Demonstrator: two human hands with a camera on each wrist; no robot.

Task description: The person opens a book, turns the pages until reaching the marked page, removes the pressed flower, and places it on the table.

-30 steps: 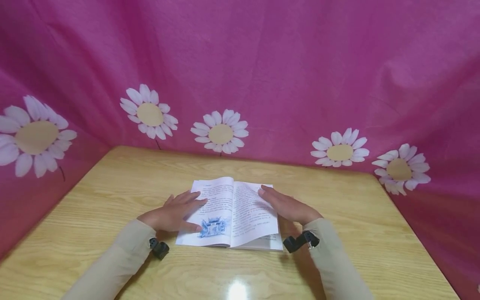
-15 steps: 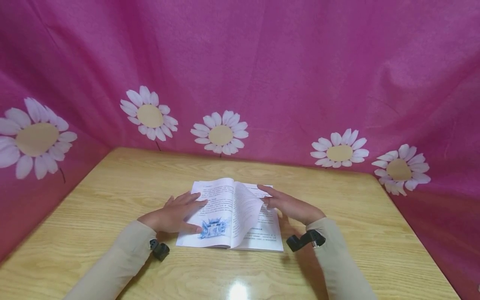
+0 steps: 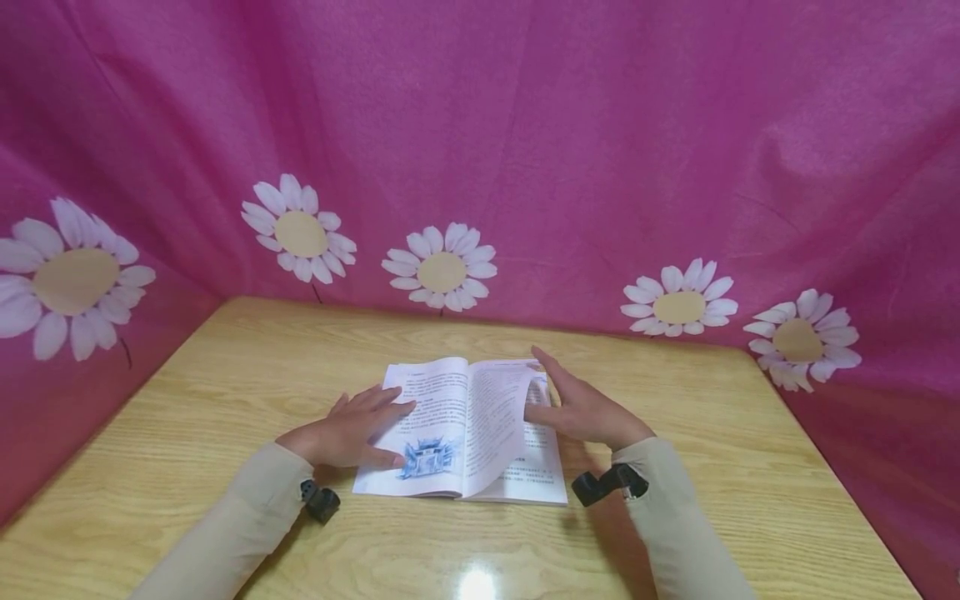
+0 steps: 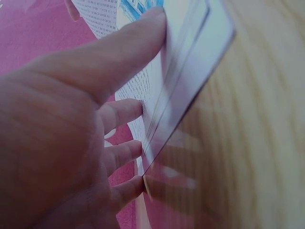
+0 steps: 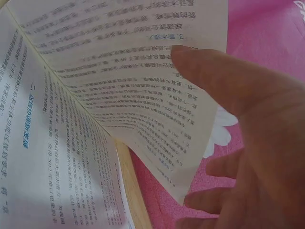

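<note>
An open book [image 3: 431, 387] lies on the table with printed text on both sides and a blue drawing of a gate on its left page. My left hand [image 3: 348, 429] rests on the outer part of that page, fingers spread; the left wrist view shows its thumb [image 4: 138, 40] near the drawing. A single leaf [image 3: 498, 417] stands raised and curved over the right side. Beside its outer edge is my right hand [image 3: 592, 408], fingers extended. In the right wrist view the thumb [image 5: 200, 62] touches the leaf's underside; the index finger is hidden there.
The wooden table [image 3: 420, 550] extends around the book, with a bright reflection near the front. A pink curtain [image 3: 555, 167] printed with white daisies encloses the back and sides. Black wrist cameras [image 3: 611, 483] sit at both cuffs.
The right hand first lay on the right page, then drew the leaf's edge up; now its fingers are spread wider and the leaf stands more upright. The left hand stays put.
</note>
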